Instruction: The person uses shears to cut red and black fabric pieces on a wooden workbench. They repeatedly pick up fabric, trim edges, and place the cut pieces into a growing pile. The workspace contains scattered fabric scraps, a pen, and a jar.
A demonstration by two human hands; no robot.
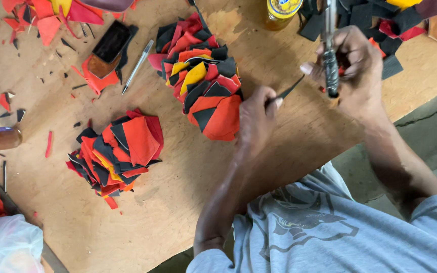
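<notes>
The left hand [255,117] pinches a thin, dark, pointed sliver [288,91], while the right hand [347,63] grips metal scissors [330,45].

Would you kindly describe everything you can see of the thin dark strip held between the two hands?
The dark strip is a narrow, pointed sliver of black sheet material, like the leather-like offcuts around it. It slants up to the right above the wooden board, without resting on it. The left hand pinches its lower end between the fingertips; its upper tip reaches toward the right hand, which grips a dark-handled metal tool held upright. Whether the tool touches the strip cannot be told.
</notes>
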